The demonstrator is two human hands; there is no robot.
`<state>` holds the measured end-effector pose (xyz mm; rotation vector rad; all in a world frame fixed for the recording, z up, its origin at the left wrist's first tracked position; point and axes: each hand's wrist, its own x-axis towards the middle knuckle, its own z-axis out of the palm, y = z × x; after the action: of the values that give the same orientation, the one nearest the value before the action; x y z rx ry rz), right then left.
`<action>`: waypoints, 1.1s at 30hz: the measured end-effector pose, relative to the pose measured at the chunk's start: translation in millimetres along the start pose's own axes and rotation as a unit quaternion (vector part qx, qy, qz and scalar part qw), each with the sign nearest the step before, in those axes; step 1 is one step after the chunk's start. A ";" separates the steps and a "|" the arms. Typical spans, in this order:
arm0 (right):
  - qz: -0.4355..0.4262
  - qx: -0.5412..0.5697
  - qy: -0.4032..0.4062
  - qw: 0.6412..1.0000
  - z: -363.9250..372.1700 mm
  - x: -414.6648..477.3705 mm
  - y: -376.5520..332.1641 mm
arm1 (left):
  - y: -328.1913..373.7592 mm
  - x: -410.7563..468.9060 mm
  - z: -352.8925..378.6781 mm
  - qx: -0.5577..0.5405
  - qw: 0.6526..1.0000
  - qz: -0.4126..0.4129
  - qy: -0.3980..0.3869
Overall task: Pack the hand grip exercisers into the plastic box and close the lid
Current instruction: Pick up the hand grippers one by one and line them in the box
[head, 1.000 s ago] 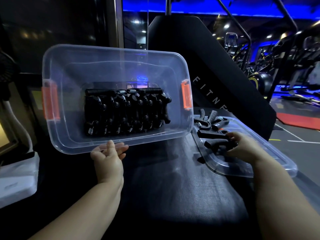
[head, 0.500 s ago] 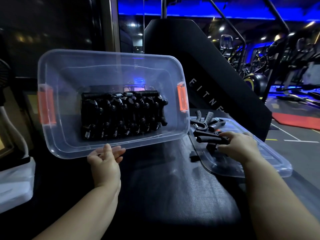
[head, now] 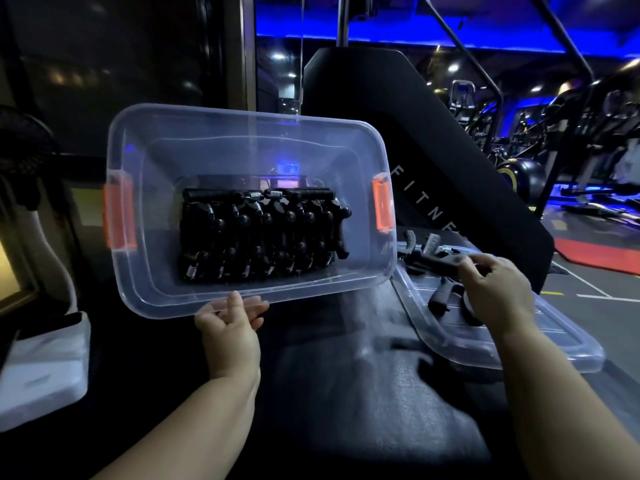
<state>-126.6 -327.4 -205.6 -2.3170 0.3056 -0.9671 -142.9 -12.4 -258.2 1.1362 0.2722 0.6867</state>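
Observation:
A clear plastic box [head: 166, 299] with orange latches is tipped up so its opening faces me. Several black hand grip exercisers [head: 263, 237] are stacked in a row inside it. My left hand [head: 230, 327] holds the box by its near rim, the thumb over the edge. The clear lid [head: 540, 344] lies flat at the right with a few loose exercisers [head: 440, 296] on it. My right hand [head: 498, 289] pinches one black exerciser [head: 436, 263] just above the lid, beside the box's right corner.
Everything rests on a black padded bench surface [head: 346, 393]. A black slanted machine panel [head: 433, 161] rises behind the box. A white bag [head: 45, 368] sits at the left. Gym machines and a red floor mat [head: 602, 254] fill the right background.
My right hand has lifted an exerciser off the lid and moved it up. The box has stayed tipped up in my left hand.

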 end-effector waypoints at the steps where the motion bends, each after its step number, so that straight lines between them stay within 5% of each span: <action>1: -0.003 0.027 0.016 1.000 -0.4 -0.2 -4.7 | 0.2 0.0 -0.3 -0.001 1.000 -0.001 0.000; 11: -0.169 0.117 0.086 0.975 -4.1 -1.7 -69.3 | 2.8 0.3 -1.0 -0.008 1.000 -0.010 0.000; 21: -0.130 0.041 -0.137 0.981 45.9 1.4 -134.3 | 2.5 1.2 -2.5 -0.019 1.000 -0.021 -0.007; 33: -0.146 -0.097 -0.332 0.927 78.1 -9.8 -158.4 | 5.2 2.2 -2.3 -0.028 0.999 -0.025 -0.015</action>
<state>-81.3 -163.3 -157.5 -2.7603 -0.2421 -0.2290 -144.3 -8.1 -254.2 1.0831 0.2527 0.6293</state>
